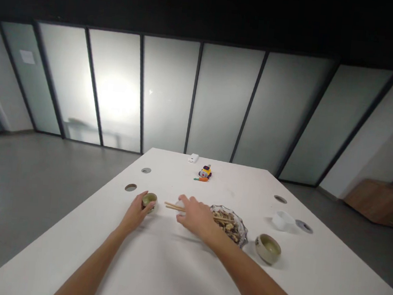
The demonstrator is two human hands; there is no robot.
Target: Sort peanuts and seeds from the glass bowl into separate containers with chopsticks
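Lower left of centre, a bowl (149,198) is clasped by the left hand (135,213); lower centre, chopsticks (179,208) are partly covered by the right hand (197,215), its grip unclear.

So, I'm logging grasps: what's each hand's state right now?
Left hand: closed around a small bowl.
Right hand: over chopsticks; whether its grip is closed, cannot tell.

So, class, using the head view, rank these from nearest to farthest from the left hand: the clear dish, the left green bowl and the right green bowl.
1. Left green bowl: between the thumb and fingers of the left hand.
2. Clear dish: right of centre.
3. Right green bowl: beyond the dish, farther right.
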